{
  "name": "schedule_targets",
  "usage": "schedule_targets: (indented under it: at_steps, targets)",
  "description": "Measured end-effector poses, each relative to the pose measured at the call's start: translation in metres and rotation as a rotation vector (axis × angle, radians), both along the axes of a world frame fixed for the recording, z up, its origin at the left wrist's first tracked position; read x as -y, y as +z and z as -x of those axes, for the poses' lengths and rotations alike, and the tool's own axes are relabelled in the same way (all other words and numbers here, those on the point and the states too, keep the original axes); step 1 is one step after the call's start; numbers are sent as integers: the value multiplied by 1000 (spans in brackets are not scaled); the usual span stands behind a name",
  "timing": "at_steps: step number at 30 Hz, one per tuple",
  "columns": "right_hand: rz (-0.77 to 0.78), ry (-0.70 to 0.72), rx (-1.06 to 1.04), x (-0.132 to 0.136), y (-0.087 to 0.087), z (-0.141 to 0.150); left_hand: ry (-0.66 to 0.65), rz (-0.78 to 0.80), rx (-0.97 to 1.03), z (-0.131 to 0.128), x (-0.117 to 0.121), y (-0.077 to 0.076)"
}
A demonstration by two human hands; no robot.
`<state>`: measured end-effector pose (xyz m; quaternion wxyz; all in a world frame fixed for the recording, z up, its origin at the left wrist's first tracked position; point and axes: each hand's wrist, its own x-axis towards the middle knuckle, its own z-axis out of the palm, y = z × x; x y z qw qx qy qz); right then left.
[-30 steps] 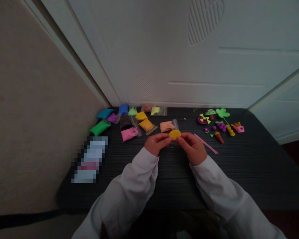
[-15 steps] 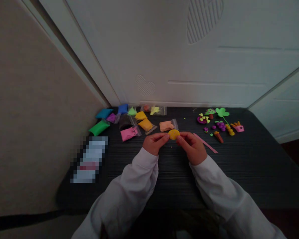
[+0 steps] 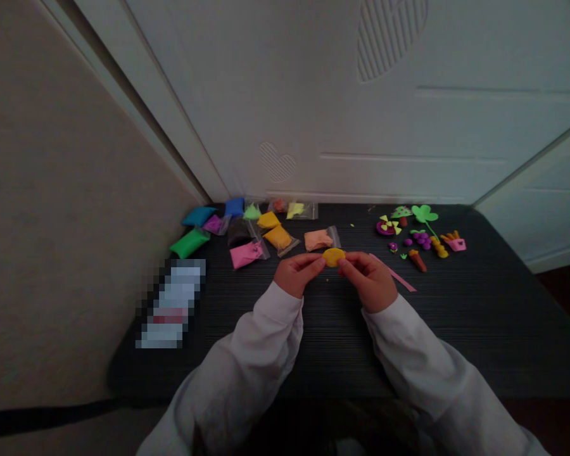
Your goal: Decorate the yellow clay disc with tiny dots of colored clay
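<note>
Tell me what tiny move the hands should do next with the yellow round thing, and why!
Maybe turn the yellow disc a little between the fingertips. The left hand pinches one side and the right hand pinches the other, while the edges between them look uncovered. A small turn would probably let the fingers reach those parts.

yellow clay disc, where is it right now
In the head view, the yellow clay disc is just right of centre, held between the left hand and the right hand, below the peach clay packet.
</note>
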<state>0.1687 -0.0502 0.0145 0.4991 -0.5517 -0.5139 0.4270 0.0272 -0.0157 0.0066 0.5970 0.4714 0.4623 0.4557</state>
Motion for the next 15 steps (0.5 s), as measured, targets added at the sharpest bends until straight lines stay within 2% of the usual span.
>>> schedule_targets:
  at_steps: [15]
  targets:
    - [33, 3, -14, -1, -1, 0, 58, 11, 34, -4, 2, 1]
